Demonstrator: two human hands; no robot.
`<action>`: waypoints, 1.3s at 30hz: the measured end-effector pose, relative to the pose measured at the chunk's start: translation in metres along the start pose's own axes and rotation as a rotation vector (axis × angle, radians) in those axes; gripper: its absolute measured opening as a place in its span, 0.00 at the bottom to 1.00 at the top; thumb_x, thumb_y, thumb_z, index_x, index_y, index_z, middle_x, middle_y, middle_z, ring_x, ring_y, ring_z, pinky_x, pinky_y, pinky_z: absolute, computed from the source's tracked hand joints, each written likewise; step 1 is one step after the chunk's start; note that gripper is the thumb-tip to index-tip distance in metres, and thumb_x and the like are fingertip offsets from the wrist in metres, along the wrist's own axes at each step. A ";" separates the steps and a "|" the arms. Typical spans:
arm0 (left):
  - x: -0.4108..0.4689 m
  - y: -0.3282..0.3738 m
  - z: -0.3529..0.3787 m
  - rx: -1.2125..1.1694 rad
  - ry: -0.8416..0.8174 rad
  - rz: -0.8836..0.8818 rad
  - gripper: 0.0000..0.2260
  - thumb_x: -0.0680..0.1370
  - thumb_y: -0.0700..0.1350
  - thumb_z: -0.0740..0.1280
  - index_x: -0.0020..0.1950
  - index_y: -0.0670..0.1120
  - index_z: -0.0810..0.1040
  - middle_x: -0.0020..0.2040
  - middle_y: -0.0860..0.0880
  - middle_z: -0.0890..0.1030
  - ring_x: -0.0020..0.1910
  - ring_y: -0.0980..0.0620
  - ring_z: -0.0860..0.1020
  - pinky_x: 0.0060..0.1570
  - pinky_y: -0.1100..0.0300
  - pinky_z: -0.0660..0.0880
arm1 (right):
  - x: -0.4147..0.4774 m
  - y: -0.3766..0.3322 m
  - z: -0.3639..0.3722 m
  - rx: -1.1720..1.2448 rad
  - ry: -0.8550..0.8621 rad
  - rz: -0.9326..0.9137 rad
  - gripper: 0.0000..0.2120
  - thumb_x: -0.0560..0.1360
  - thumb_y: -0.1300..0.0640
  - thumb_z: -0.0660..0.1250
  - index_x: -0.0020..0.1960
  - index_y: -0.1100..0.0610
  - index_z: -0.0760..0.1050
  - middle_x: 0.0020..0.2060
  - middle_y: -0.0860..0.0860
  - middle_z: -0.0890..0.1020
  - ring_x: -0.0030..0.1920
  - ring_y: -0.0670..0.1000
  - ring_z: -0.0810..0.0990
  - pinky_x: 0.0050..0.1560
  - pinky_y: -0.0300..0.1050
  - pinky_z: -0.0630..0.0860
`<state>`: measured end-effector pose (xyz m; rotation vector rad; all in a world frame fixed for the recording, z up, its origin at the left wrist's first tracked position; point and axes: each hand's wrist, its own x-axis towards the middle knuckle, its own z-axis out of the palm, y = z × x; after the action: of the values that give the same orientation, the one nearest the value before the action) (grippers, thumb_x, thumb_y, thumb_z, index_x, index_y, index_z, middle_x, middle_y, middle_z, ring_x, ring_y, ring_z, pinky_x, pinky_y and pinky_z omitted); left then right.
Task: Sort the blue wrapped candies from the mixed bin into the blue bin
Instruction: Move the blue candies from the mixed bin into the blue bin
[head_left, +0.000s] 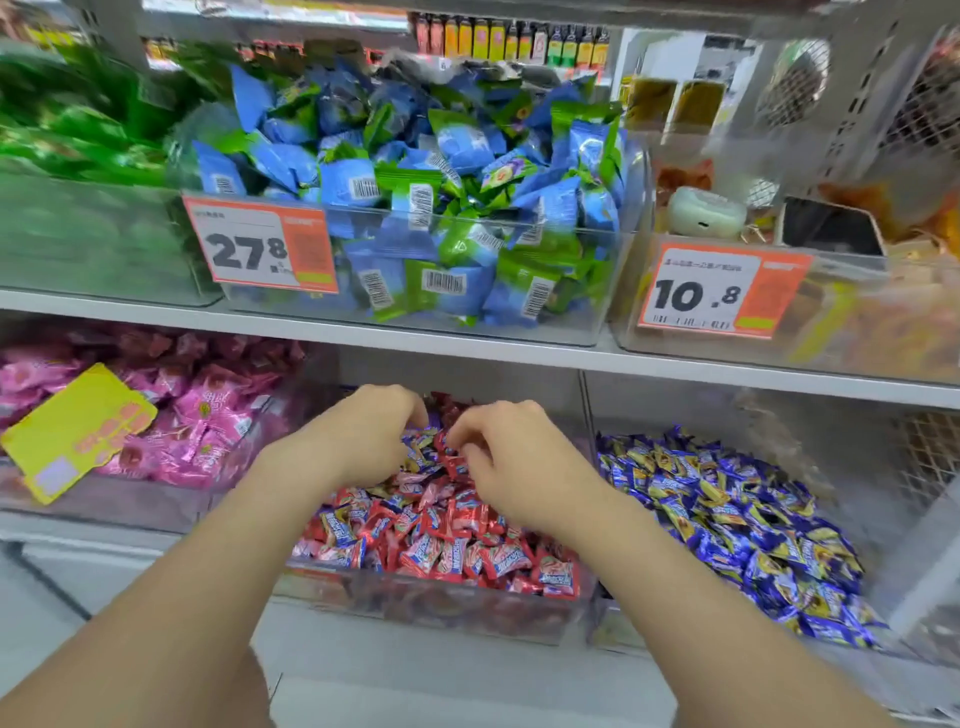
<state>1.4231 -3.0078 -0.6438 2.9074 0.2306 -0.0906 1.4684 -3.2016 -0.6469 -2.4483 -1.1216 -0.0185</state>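
The mixed bin (467, 608) is a clear box on the lower shelf, filled mostly with red wrapped candies (447, 551) and a few blue wrapped candies (337, 525) among them. Both my hands are down in its back half. My left hand (363, 431) has its fingers curled onto the pile, fingertips touching a blue-purple wrapper (423, 434). My right hand (519, 462) is close beside it, thumb and fingers pinched together at the candies. What either hand holds is hidden. The blue bin (737, 514), full of blue and yellow wrappers, stands directly to the right.
A bin of pink candies (197, 415) with a yellow tag (78, 431) sits to the left. The upper shelf holds a clear bin of blue and green packets (415, 208), price tags (260, 247), and a bin with orange packets (779, 291).
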 end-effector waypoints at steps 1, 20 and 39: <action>0.002 -0.009 0.001 0.008 -0.028 0.007 0.23 0.77 0.32 0.62 0.67 0.50 0.79 0.62 0.47 0.80 0.59 0.47 0.78 0.51 0.59 0.73 | 0.013 -0.001 0.006 -0.005 -0.018 0.013 0.14 0.80 0.62 0.63 0.57 0.50 0.84 0.50 0.50 0.86 0.55 0.55 0.81 0.60 0.52 0.78; 0.011 -0.043 0.005 -0.207 0.002 0.035 0.06 0.78 0.44 0.68 0.53 0.52 0.80 0.44 0.53 0.78 0.39 0.56 0.76 0.35 0.63 0.70 | 0.060 0.011 0.033 0.097 -0.267 0.018 0.24 0.74 0.56 0.77 0.68 0.49 0.75 0.44 0.45 0.84 0.43 0.44 0.82 0.49 0.46 0.81; -0.001 -0.062 -0.003 -0.178 -0.163 -0.049 0.10 0.82 0.39 0.64 0.57 0.50 0.82 0.45 0.55 0.77 0.38 0.59 0.75 0.32 0.67 0.69 | 0.065 0.001 0.037 0.062 -0.116 0.116 0.23 0.76 0.70 0.59 0.62 0.54 0.83 0.52 0.51 0.84 0.54 0.53 0.82 0.61 0.50 0.79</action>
<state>1.4121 -2.9478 -0.6544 2.7006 0.2673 -0.2979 1.5069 -3.1408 -0.6682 -2.4809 -1.0098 0.1930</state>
